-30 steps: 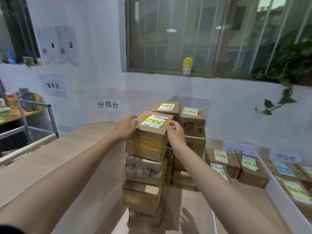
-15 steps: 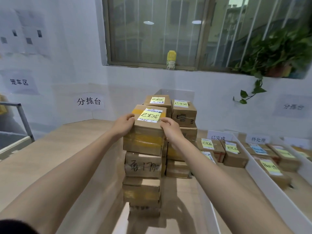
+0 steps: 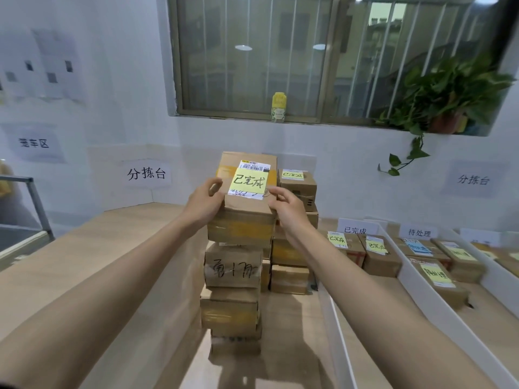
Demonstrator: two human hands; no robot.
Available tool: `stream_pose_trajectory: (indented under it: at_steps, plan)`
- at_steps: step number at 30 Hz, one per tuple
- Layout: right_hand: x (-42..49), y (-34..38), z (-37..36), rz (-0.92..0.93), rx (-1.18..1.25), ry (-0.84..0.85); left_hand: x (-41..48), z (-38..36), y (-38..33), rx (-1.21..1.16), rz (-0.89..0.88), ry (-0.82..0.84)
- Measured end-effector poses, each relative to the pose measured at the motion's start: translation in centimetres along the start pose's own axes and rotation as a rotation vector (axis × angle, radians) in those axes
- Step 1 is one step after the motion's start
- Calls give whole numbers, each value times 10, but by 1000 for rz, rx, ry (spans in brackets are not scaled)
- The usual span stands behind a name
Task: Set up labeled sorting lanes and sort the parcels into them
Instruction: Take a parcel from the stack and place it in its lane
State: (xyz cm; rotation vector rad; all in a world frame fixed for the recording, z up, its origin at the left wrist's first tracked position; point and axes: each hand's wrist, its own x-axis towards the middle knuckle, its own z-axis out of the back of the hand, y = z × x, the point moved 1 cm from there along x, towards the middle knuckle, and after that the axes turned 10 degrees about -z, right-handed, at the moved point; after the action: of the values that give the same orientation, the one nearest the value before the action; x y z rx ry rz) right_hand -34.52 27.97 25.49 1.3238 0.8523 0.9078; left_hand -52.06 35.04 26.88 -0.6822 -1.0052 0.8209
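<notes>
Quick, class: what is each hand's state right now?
Left hand: grips the top parcel at its left side.
Right hand: grips that parcel's right side.

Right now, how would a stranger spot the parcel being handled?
Under the window stands a tall stack of cardboard boxes. It's the top box, bearing a yellow note. Unlike its neighbours, it's tilted, gripped by the left hand and right hand.

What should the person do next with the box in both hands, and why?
Probably carry the box right, into the lane behind the 已完成 sign: its yellow note reads the same, and the left hand and right hand grip it, tilted, above the stack.
</notes>
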Motion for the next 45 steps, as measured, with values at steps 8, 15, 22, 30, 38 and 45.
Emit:
stream_pose_trajectory:
  at_steps: [8,15,22,30,38,45]
  plan:
    - [-35,9,58,12,59,-6,-27,-41,-43,-102,-12,-72]
    - [-74,-3,141,14,58,-41,-67,-113,-86,-114,-1,-70]
    - [-99,-29,234,-2,55,-116,-107,-201,-123,-128,15,-47]
    - [-122,-57,321,-60,76,-154,-129,-284,-145,-109,16,25]
    - [-116,-91,372,-101,141,-224,-129,-348,-142,-98,24,149]
    - [-84,-130,408,-173,112,-290,-115,-405,-125,-104,28,206]
